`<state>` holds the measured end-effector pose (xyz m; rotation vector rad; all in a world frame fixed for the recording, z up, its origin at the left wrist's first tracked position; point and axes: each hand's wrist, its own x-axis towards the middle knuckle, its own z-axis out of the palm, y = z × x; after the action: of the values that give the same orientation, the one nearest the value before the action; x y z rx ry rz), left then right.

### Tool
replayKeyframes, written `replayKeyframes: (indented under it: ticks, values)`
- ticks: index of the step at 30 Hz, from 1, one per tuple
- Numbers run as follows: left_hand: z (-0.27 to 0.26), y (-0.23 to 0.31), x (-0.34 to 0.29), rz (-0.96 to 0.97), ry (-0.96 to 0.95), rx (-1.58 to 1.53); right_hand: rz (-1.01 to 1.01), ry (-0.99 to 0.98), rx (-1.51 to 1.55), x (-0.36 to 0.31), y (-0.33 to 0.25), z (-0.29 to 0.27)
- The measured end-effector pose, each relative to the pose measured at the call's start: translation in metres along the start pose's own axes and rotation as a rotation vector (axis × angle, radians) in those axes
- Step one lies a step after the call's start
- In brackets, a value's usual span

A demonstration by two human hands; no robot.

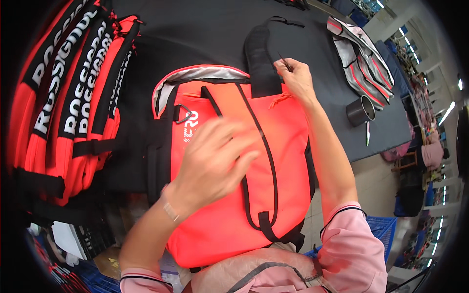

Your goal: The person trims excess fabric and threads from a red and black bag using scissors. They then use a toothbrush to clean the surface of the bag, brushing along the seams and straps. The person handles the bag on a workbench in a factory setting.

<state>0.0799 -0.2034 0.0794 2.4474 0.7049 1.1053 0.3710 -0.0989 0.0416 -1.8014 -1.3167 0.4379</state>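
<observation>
An orange-red backpack (288, 141) lies in front of me with its shoulder-strap side up. One wide orange strap with black edging runs down it, and a black padded strap (259, 53) stretches away past its top. The curved, grey-lined flap (202, 72) at the top stands partly away from the body. My left hand (212, 158), blurred, hovers over the bag's middle; its thumb is apart from the fingers and nothing shows in it. Beside the black strap, my right hand (295, 78) is closed on a small dark pointed tool (285, 61), its exact kind unclear.
Several red and black bags (73, 107) are stacked at the left. On the dark table (195, 34), a dark metal cup (360, 111) stands at the right, with a small white-and-green tool (367, 134) next to it. Behind it lies a grey and pink bag piece (361, 58).
</observation>
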Motion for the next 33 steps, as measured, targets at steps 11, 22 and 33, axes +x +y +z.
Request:
replayKeyframes:
  ticks: [11, 22, 33]
  values:
    - [0.014, -0.066, -0.032, 0.02, -0.713, 0.044, 0.051, -0.014, -0.154, -0.006, 0.036, 0.013]
    - [-0.017, -0.069, -0.041, -0.074, -0.799, 0.103, 0.231, -0.248, 0.331, 0.029, 0.059, 0.012]
    - [0.099, -0.089, 0.077, 0.062, -0.169, 0.405, 0.312, -0.252, 0.54, 0.013, 0.039, -0.004]
